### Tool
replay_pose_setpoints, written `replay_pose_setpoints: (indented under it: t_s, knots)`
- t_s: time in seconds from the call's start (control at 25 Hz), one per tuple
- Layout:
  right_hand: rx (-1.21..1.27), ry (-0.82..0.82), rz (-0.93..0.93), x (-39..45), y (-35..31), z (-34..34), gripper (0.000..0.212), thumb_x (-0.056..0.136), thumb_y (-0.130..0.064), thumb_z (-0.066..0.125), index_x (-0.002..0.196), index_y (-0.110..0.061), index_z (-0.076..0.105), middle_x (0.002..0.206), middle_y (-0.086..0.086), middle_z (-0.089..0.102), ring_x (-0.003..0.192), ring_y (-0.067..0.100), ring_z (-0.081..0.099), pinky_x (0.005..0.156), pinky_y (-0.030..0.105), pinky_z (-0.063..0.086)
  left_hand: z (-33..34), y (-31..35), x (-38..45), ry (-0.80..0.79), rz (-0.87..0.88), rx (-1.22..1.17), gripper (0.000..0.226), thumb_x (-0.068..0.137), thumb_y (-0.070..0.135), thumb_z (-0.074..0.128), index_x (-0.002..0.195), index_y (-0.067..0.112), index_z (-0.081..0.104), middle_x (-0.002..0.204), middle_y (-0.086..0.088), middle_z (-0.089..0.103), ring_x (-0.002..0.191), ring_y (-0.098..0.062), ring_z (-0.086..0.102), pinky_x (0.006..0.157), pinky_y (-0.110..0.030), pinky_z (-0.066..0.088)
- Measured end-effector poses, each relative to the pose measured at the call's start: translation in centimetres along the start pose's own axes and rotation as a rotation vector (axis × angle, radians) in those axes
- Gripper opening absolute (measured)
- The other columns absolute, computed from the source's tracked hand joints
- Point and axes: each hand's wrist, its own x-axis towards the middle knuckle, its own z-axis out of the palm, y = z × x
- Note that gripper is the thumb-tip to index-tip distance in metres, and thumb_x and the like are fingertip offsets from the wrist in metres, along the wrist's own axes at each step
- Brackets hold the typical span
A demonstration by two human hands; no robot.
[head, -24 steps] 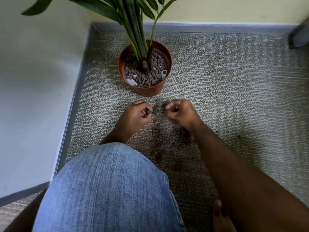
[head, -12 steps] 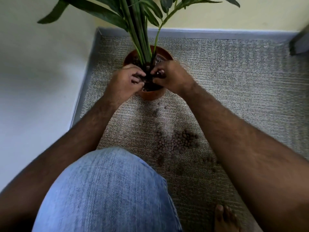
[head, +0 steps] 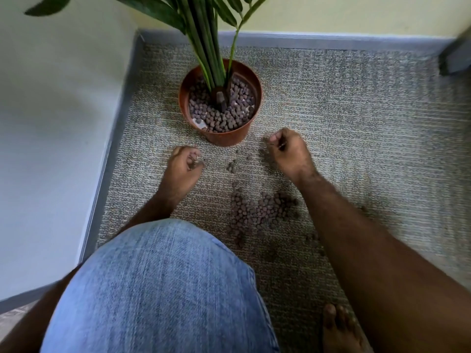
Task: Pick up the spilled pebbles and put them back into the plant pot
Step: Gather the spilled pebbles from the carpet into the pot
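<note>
The orange plant pot point(head: 224, 139) stands on the carpet near the corner, filled with brown pebbles point(head: 221, 117) around green stems. Spilled pebbles point(head: 257, 212) lie in a heap on the carpet in front of it, and a few loose pebbles point(head: 232, 166) lie closer to the pot. My left hand point(head: 184, 165) rests low on the carpet to the pot's front left, fingers pinched on small dark pebbles. My right hand point(head: 290, 151) is at the pot's front right, fingers curled down over the carpet; what they hold is hidden.
Walls with a grey skirting board point(head: 114, 138) close the corner on the left and behind the pot. My knee in blue denim point(head: 158, 289) fills the lower left. My bare foot point(head: 339, 327) is on the carpet at the bottom right. A dark object point(head: 456, 57) sits far right.
Both hands left the top of the pot and came back down to the carpet in front of it, on either side of the loose pebbles. The heap looks unchanged.
</note>
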Motion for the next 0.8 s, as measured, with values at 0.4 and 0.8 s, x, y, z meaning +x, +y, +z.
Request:
replay_pose_setpoints:
  t_s: [0.4,0.8]
  knots:
    - [-0.497,-0.108,0.297,-7.5,8.4,0.6,0.051,0.092,-0.042,0.064,0.131,-0.013,0.048,0.131,0.02,0.048,0.115,0.045,0.057,0.102,0.047,0.049,4.9,1.7,0.7,-0.242,0.061,0.164,0.039,0.083,0.01,0.077,0.121,0.008,0.067,0.122,-0.014,0.051,0.101,-0.03,0.061,0.098,-0.039,0.053]
    - [-0.341,-0.178,0.009,-7.3,5.9,3.8,0.021,0.09,-0.004,0.058,0.099,-0.021,0.066,0.105,0.006,0.062,0.095,0.025,0.063,0.086,0.036,0.054,6.2,3.5,0.6,-0.277,0.301,0.224,0.015,0.084,-0.003,0.074,0.097,0.005,0.071,0.106,-0.01,0.06,0.102,-0.025,0.06,0.093,-0.042,0.053]
